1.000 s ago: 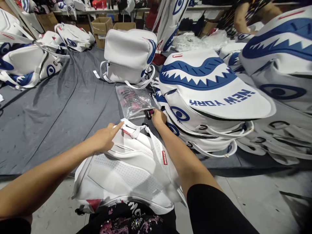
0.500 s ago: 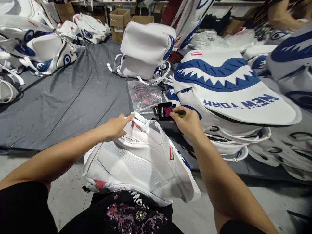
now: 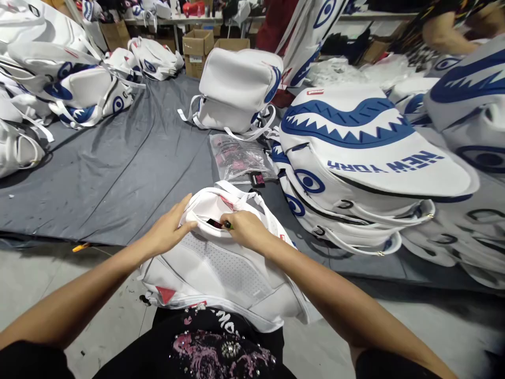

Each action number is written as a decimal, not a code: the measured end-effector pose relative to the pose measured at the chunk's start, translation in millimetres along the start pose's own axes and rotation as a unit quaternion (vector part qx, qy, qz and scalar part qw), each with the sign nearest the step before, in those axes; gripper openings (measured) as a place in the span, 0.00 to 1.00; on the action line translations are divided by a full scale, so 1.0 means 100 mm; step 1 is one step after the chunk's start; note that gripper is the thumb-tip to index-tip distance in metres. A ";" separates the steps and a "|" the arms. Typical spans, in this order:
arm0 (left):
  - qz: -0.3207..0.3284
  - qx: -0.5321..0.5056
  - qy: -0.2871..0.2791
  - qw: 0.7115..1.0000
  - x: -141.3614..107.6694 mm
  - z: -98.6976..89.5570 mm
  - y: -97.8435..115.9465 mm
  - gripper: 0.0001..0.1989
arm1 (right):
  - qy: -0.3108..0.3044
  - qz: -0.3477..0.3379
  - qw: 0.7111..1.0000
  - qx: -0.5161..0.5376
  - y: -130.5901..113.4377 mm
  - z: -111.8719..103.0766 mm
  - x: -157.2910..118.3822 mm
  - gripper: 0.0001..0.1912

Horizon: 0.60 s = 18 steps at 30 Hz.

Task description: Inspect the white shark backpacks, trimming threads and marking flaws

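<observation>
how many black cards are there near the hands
2 visible: one card at the right hand, in the bag's opening; another card by the pouch's near edge. More may be hidden.

Black card [image 3: 213, 223] partly hidden in white backpack [image 3: 232, 268].

Your head camera looks forward and down from above, close over your left hand [image 3: 169, 227] and right hand [image 3: 248, 229], with the worktop [image 3: 106, 179] stretching away ahead.
</observation>
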<state>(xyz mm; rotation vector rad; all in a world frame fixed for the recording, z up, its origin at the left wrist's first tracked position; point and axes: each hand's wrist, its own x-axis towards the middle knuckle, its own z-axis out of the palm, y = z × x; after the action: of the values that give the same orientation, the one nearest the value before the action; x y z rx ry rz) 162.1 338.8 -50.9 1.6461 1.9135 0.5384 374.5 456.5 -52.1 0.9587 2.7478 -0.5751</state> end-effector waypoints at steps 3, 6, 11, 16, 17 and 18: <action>-0.005 0.019 0.042 0.999 -0.16 0.10 -0.12 0.36 | -0.028 -0.032 0.998 -0.054 -0.08 0.00 0.08 0.15; -0.003 0.026 0.052 0.998 -0.14 0.17 -0.16 0.35 | -0.051 -0.069 0.993 -0.084 -0.16 -0.02 0.12 0.11; 0.013 0.017 0.058 0.998 -0.10 0.20 -0.22 0.36 | 0.004 -0.045 0.995 -0.088 -0.27 -0.03 0.20 0.15; 0.014 -0.016 0.045 0.999 -0.08 0.20 -0.30 0.42 | 0.076 -0.118 0.986 0.090 -0.33 0.08 0.49 0.10; 0.015 -0.027 0.044 0.999 -0.08 0.19 -0.30 0.42 | 0.080 -0.129 0.984 0.097 -0.33 0.08 0.54 0.09; 0.016 -0.036 0.044 0.998 -0.07 0.18 -0.30 0.41 | 0.082 -0.138 0.982 0.097 -0.33 0.07 0.56 0.08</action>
<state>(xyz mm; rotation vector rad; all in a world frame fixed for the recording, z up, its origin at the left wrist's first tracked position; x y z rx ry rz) 151.5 325.5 -82.9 1.6339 1.9104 0.6949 310.2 461.8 -64.2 0.6924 3.0435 -0.8584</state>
